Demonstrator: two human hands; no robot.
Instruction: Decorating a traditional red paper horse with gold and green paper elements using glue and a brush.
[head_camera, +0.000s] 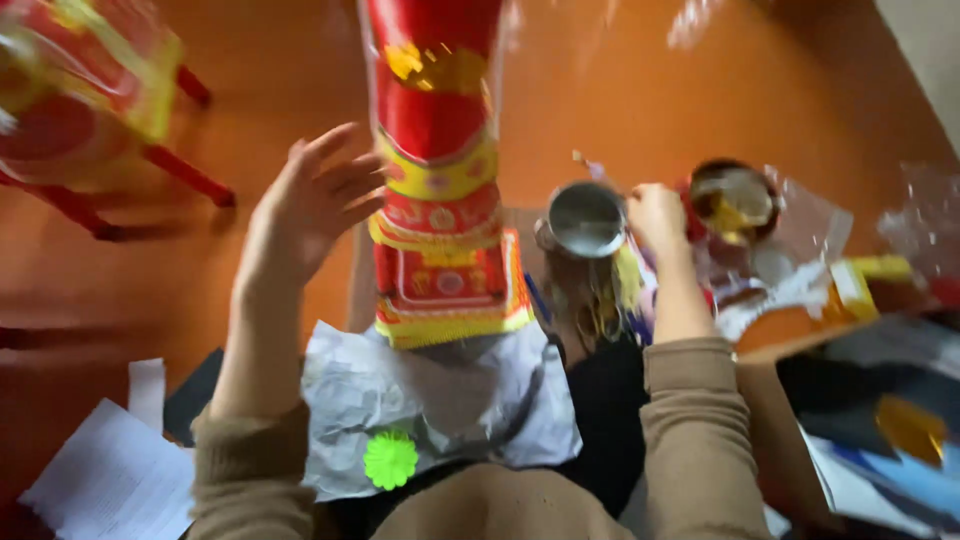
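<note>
While left hand (318, 195) touches red paper tower (440, 170), right hand (655, 215) by metal cup (586, 220)

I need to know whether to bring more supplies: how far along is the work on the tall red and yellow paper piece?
The tall red and yellow paper piece already stands decorated in tiers. The left hand is open beside it; the right hand is at a small metal cup. Loose wrappers and scraps lie unused, so finishing seems to remain.
</note>
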